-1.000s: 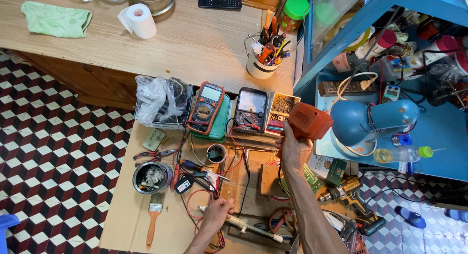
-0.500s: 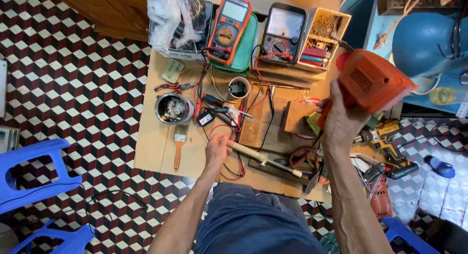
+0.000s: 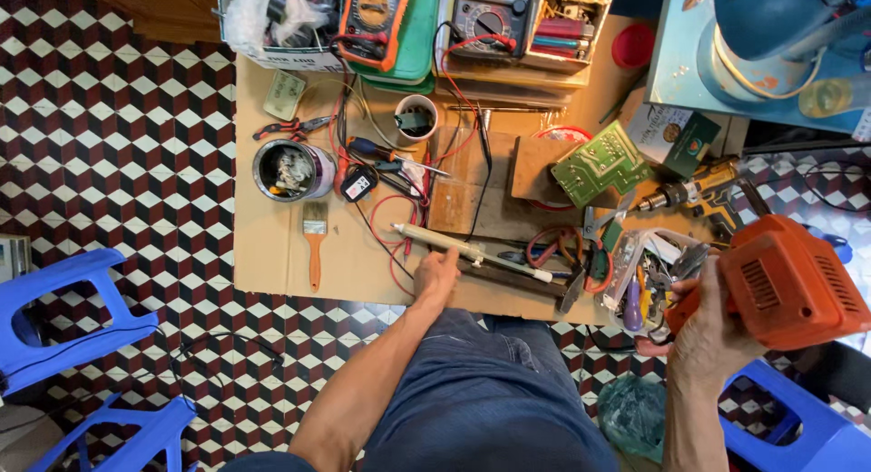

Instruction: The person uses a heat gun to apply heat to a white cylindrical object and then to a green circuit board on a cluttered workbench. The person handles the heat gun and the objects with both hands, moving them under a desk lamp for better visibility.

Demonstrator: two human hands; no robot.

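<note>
Meanwhile, past the paintbrush (image 3: 314,241) lying on the cardboard-topped table (image 3: 272,272), the left hand (image 3: 436,274) rested with curled fingers on the near end of a pale soldering iron (image 3: 472,252), and the right hand (image 3: 703,331) gripped an orange power tool (image 3: 787,283) held off the table's right edge.

On the low table (image 3: 272,263) at frame centre, a tin (image 3: 292,169) sat left with a brush (image 3: 314,239) below it, a cup (image 3: 416,118) mid-top beneath two meters (image 3: 374,9), a circuit board (image 3: 601,165) to the right, a drill (image 3: 694,192) farther right, stools (image 3: 63,318) lower left.
</note>
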